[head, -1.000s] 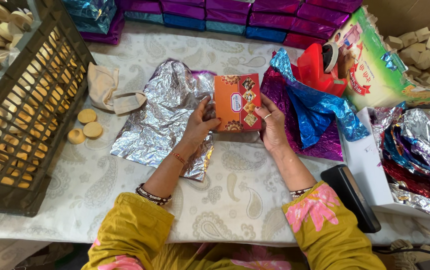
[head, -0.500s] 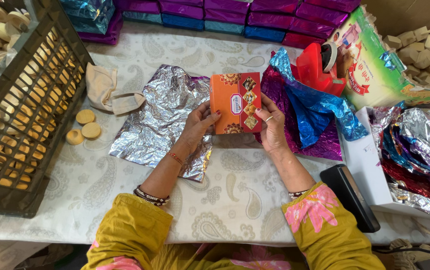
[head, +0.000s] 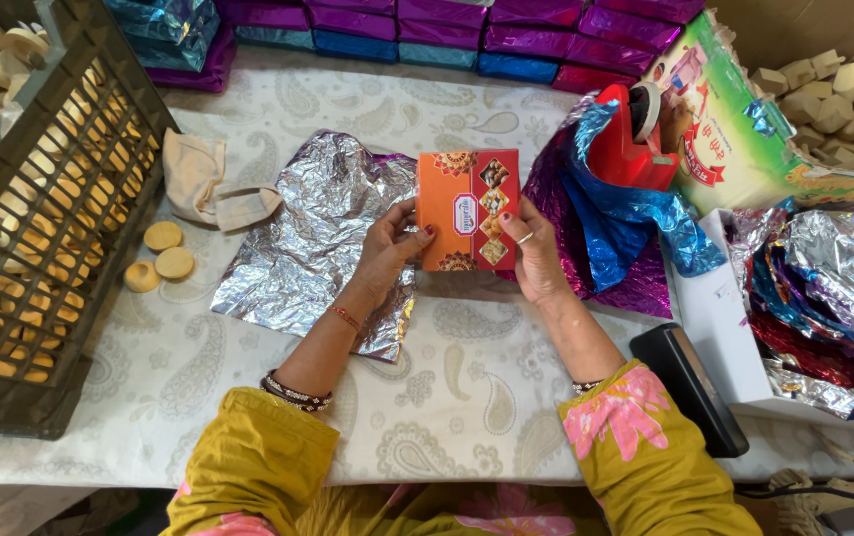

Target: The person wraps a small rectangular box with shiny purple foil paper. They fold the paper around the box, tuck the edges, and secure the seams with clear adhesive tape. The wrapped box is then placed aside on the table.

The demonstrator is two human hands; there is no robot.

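— What has she got in her hands?

— A flat orange box point(head: 468, 210) with a small white label in the middle and a strip of little pictures down its right side. The left hand point(head: 388, 250) grips its left edge, the right hand point(head: 534, 256) its right edge, so the hands are apart with the box clamped between them, just above the table.

— What lies around it?

— Under the left hand a crinkled sheet of silver foil point(head: 316, 238) is spread on the white patterned tablecloth point(head: 447, 377). To the right of the box there is purple foil point(head: 566, 213) with a crumpled blue sheet point(head: 626, 213) on top, and a red tape dispenser point(head: 631, 139) sits on that heap, just beside the box.

— Anything in the way on the left?

— A dark plastic crate point(head: 45, 228) full of round pale biscuits takes up that side. Three loose biscuits point(head: 159, 256) lie beside it, and a beige cloth point(head: 211, 189) is bunched up near the foil.

— And farther back?

— A row of boxes wrapped in purple, blue and pink foil point(head: 447, 25) runs along the far edge. At the right there is a large green and white printed bag point(head: 755, 139), pale square blocks point(head: 844, 94) behind it, a pile of mixed coloured foil sheets point(head: 824, 298), and a black flat case point(head: 690, 387) near her right sleeve.
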